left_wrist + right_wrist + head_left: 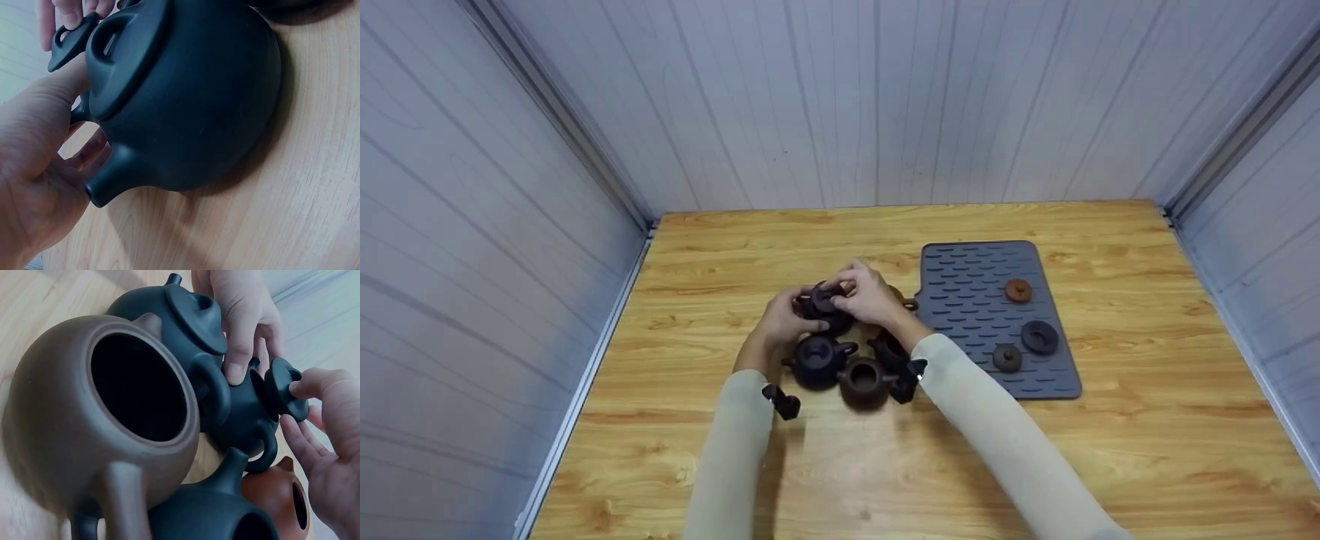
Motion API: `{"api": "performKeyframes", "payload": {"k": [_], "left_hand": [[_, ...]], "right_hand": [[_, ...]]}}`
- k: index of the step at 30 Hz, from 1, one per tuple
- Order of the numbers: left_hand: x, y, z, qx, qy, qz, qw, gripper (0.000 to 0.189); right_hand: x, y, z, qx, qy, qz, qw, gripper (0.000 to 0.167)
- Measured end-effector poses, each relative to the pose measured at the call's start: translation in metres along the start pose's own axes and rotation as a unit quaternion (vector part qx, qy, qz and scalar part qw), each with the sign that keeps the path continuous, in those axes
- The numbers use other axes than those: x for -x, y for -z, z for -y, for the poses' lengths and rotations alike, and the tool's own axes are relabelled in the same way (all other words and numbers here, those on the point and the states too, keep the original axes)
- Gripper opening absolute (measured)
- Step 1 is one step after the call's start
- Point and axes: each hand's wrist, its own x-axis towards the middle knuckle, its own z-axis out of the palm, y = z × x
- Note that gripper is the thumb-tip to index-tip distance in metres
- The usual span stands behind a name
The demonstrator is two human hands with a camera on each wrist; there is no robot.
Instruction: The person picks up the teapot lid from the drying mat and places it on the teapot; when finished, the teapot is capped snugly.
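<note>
My left hand [781, 321] grips a small black teapot [239, 413] at the back of the cluster, its thumb on the near side by the rim. My right hand [873, 295] pinches a black lid [285, 389] by its looped knob. Tilted, the lid is right at the teapot's mouth, with part of the dark opening showing in the right wrist view. Closest to my left wrist sits another black teapot [208, 95] with its lid on, its spout pointing toward the left palm.
A lidless brown teapot [50, 405], an orange one [267, 495] and another black one [194, 514] crowd close by. To the right lies a grey mat [960, 277] bearing an orange lid [1018, 291], a black lid [1039, 337] and a brown lid [1007, 358].
</note>
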Motion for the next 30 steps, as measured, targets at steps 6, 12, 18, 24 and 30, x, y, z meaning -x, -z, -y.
{"api": "performKeyframes", "payload": {"k": [6, 12, 18, 24, 30], "left_hand": [[0.000, 0.000, -0.001, 0.007, 0.003, 0.000, 1.0000, 0.065], [0.002, 0.001, -0.001, 0.025, 0.008, 0.001, 0.9997, 0.067], [0.004, 0.000, -0.003, 0.042, 0.013, 0.002, 0.9990, 0.069], [0.005, -0.003, -0.005, 0.065, 0.021, -0.005, 0.9976, 0.068], [0.005, -0.004, -0.005, 0.078, 0.026, -0.012, 0.9965, 0.067]], "right_hand": [[0.002, -0.002, -0.003, 0.005, -0.001, -0.002, 1.0000, 0.028], [-0.003, -0.006, -0.010, 0.012, 0.018, 0.014, 0.9997, 0.029], [-0.014, -0.013, -0.035, 0.018, 0.035, 0.014, 0.9991, 0.028], [-0.005, -0.011, -0.019, 0.017, 0.013, 0.011, 0.9997, 0.024], [-0.014, -0.017, -0.043, 0.022, 0.015, 0.012, 0.9996, 0.024]]}}
